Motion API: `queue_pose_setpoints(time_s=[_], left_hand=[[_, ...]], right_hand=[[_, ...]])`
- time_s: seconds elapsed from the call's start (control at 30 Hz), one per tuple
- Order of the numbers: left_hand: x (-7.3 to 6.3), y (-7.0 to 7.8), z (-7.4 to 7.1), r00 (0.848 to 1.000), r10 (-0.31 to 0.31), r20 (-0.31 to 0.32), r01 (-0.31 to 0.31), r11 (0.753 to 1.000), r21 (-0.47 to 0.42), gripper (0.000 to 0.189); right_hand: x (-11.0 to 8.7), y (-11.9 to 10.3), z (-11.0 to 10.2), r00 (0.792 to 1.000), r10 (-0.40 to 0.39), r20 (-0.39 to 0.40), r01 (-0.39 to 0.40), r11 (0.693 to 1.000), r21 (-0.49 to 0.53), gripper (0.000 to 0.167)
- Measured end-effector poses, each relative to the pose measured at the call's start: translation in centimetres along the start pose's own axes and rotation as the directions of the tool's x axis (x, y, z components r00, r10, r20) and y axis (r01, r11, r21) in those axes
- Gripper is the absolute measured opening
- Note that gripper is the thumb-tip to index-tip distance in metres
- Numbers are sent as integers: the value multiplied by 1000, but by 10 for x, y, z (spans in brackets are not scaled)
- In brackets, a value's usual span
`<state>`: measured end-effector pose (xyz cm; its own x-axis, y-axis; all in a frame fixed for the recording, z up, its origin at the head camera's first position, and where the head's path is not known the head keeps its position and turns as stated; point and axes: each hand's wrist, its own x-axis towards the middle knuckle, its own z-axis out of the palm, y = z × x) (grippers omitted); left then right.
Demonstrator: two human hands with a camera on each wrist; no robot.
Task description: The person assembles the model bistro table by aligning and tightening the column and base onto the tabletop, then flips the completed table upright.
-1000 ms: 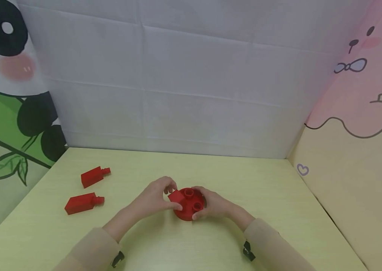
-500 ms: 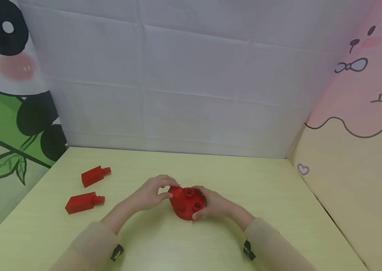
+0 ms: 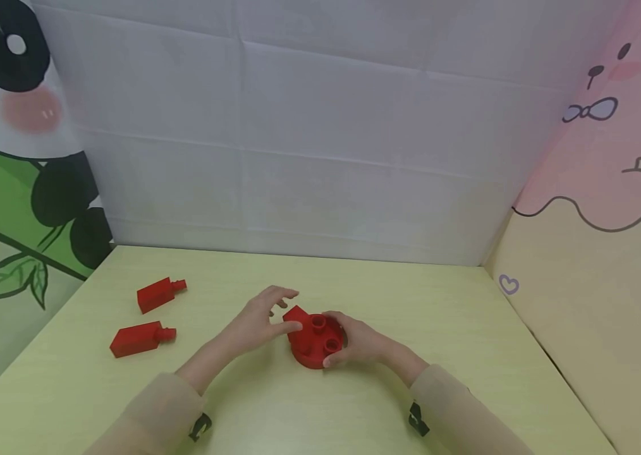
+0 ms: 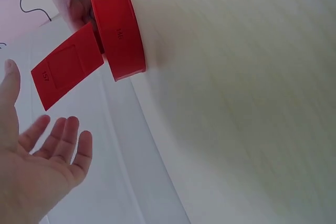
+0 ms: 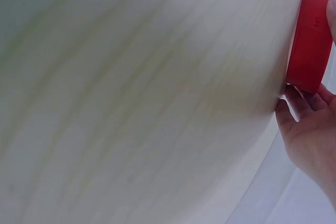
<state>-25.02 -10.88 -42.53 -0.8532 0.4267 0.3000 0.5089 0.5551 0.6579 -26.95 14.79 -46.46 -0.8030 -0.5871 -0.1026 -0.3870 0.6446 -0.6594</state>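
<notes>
A round red base (image 3: 311,357) with raised ring-shaped sockets on top rests on the table near the middle of the head view. My right hand (image 3: 363,341) grips its right side, thumb in front and fingers behind. Set into the base's left side, a red block (image 4: 68,66) marked 157 stands up, leaning outward. My left hand (image 3: 255,323) is beside this block with fingers spread and loosely bent. In the left wrist view a gap shows between those fingers and the block. The right wrist view shows fingertips at the base's lower edge by the tabletop.
Two more red blocks with narrow pegs lie on the table's left side, a farther block (image 3: 155,296) and a nearer block (image 3: 135,339). A white sheet (image 3: 320,158) hangs behind the table (image 3: 411,291). Painted walls flank it left and right.
The left hand tilted the red block upright onto the base, then let go and drew slightly back, its fingers spreading. The right hand stayed on the base.
</notes>
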Motion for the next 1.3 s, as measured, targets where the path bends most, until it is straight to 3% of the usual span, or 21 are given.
queue_pose_setpoints(time_s=[0.1,0.27,0.43,0.63,0.73,0.83,1.1,1.2,1.3], left_hand=[[1,7,4,990,-129,-58,129,992,-14,62],[4,16,9,973,-216,-85,215,976,-24,50],[6,17,11,982,-179,-63,179,984,-11,39],[9,14,9,1000,-14,4,15,1000,-9,32],[10,12,11,997,58,57,-57,998,-17,33],[12,11,13,990,93,102,-89,995,-39,34],[13,13,16,980,138,144,-132,990,-52,35],[11,13,17,986,101,135,-92,993,-68,39],[9,14,19,995,22,97,-14,996,-89,50]], right_hand=[[-1,-1,-1,1000,2,1,-2,1000,6,90],[-2,0,-2,1000,-5,3,5,1000,9,89],[-2,1,-3,1000,-15,5,15,1000,5,89],[-4,-1,-4,1000,-15,12,15,1000,14,89],[-5,0,-4,1000,-20,13,19,1000,16,89],[-5,1,-5,1000,-29,12,29,1000,13,89],[-4,3,-4,999,-33,9,33,999,8,90],[-4,2,-4,999,-34,9,34,999,10,90],[-4,2,-4,999,-32,11,32,999,17,89]])
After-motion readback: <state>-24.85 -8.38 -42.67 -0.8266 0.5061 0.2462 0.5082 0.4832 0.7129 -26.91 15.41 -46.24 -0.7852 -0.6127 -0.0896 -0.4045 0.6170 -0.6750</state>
